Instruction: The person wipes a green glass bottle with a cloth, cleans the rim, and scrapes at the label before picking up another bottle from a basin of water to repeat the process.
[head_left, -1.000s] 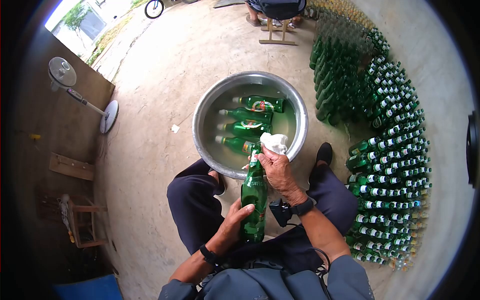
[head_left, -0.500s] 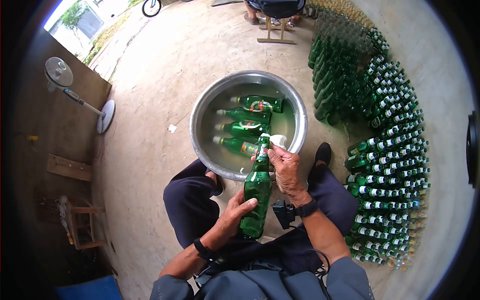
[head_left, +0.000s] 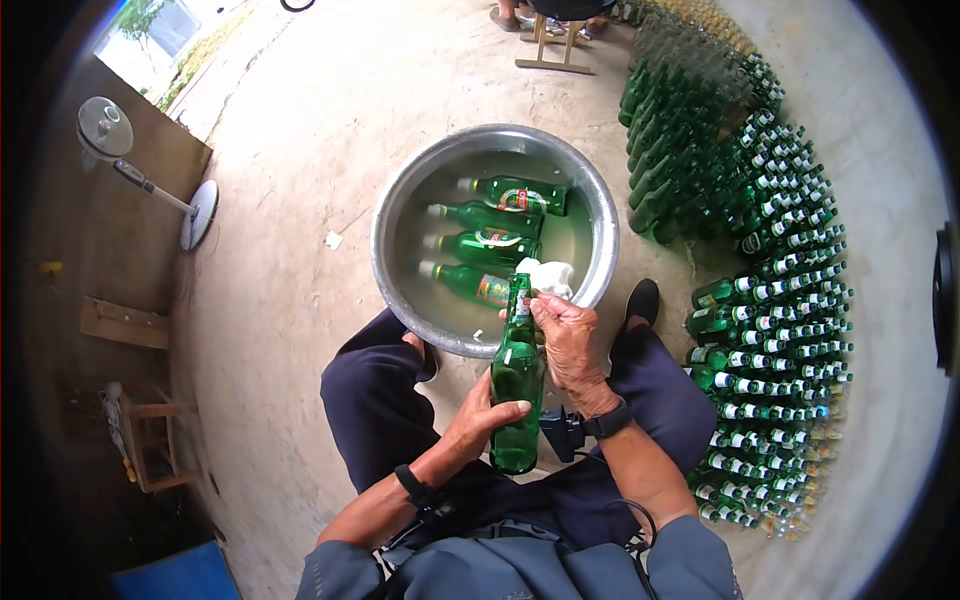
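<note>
Over the lap, both hands' fingers grip the green bottle, neck pointing toward the basin.

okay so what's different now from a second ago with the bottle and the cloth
The right hand has slid the white cloth from the bottle neck's tip down and back up to it. The left hand still grips the green bottle low on its body. Four bottles still lie in the metal basin.

a seated person (only feet and stool show) is cut off at the top edge.
</note>
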